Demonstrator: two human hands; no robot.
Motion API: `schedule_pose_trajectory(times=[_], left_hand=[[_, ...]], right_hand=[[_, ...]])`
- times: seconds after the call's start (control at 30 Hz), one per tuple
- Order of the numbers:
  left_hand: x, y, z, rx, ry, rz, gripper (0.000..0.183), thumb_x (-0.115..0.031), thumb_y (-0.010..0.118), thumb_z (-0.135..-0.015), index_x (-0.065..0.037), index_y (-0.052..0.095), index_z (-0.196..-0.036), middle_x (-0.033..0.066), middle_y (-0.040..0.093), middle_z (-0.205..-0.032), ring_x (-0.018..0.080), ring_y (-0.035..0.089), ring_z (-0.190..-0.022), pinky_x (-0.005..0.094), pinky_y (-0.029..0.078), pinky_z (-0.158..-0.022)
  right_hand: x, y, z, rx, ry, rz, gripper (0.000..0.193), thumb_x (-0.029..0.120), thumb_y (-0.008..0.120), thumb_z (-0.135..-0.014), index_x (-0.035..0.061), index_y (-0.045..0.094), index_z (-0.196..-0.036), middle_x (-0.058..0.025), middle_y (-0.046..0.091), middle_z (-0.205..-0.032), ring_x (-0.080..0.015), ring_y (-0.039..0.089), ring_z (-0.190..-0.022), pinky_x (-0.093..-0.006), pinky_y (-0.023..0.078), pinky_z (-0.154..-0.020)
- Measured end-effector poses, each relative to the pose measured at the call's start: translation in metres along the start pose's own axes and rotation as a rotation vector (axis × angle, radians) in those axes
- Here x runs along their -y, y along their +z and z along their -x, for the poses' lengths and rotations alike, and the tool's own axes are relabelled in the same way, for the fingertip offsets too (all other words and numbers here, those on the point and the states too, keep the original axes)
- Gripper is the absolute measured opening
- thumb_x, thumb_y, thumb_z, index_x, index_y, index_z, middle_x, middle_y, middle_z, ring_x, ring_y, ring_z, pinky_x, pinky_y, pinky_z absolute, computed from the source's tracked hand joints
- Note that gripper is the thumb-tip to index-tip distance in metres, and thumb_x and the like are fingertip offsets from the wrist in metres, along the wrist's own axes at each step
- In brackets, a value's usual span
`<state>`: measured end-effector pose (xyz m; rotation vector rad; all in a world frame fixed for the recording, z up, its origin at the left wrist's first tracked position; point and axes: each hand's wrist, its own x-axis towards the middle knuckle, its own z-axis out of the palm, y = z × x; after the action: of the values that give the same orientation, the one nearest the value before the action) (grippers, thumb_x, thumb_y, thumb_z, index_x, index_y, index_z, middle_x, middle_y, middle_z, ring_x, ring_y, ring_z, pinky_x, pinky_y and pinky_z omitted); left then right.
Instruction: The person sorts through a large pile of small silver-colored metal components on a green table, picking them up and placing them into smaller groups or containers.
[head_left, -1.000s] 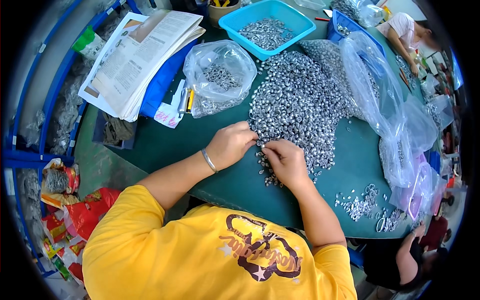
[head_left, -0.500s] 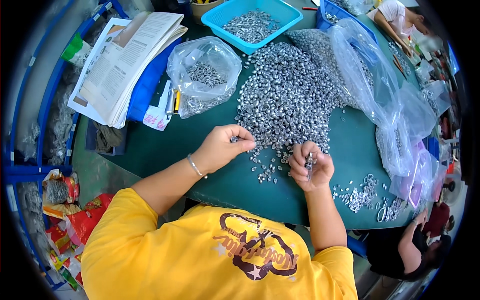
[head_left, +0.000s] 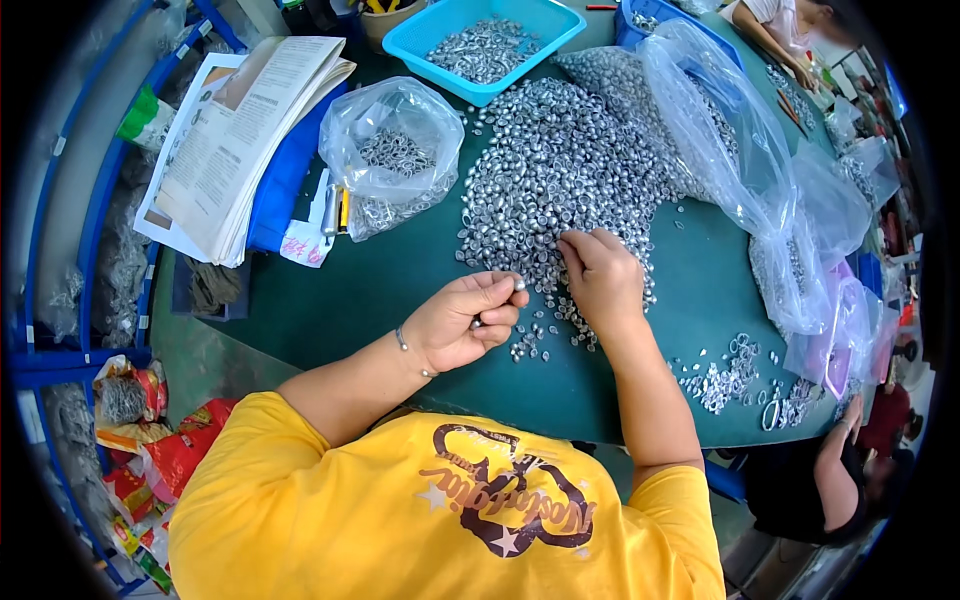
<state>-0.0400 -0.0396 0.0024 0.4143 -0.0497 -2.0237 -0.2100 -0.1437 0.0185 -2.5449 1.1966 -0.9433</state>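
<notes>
A large heap of small silvery metal pieces, many shaped like hollow drops or cups, lies on the green table. My left hand is curled in front of the heap's near left edge. It pinches one silvery piece between thumb and forefinger, and another shows against its curled fingers. My right hand reaches over the near part of the heap, back of the hand up, its thumb and forefinger closed at the pieces. What lies between those fingertips is hidden. A few loose pieces are scattered between the hands.
A clear bag of metal pieces and a light-blue basket stand behind. Papers lie on a blue bin at left. Large clear bags and small piles are at right. Co-workers sit at the right side.
My right hand has moved forward onto the heap and turned palm down. My left hand has come slightly nearer and turned, now showing a silvery piece at its fingertips. The view has shifted slightly.
</notes>
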Motion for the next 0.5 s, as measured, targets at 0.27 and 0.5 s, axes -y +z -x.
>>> schedule_pose_trajectory(times=[0.27, 0.5], left_hand=[[0.001, -0.002, 0.0, 0.025, -0.009, 0.0, 0.011, -0.014, 0.048, -0.096, -0.005, 0.054, -0.096, 0.0064, 0.056, -0.095, 0.0051, 0.04, -0.063, 0.0165, 0.033, -0.052], [0.002, 0.023, -0.004, -0.093, 0.111, -0.181, 0.01, -0.009, 0.051, -0.093, -0.004, 0.056, -0.099, 0.0049, 0.055, -0.09, 0.0058, 0.042, -0.063, 0.0168, 0.036, -0.054]], right_hand=[[0.002, -0.015, 0.01, 0.249, 0.59, -1.162, 0.011, 0.012, 0.065, -0.084, 0.0019, 0.062, -0.084, -0.0005, 0.052, -0.06, -0.0111, 0.048, -0.048, -0.0263, 0.037, -0.041], [0.007, -0.022, 0.033, 0.473, 0.986, -1.974, 0.013, 0.013, 0.06, -0.089, 0.0008, 0.059, -0.088, 0.0006, 0.046, -0.059, -0.0064, 0.037, -0.043, -0.0192, 0.025, -0.037]])
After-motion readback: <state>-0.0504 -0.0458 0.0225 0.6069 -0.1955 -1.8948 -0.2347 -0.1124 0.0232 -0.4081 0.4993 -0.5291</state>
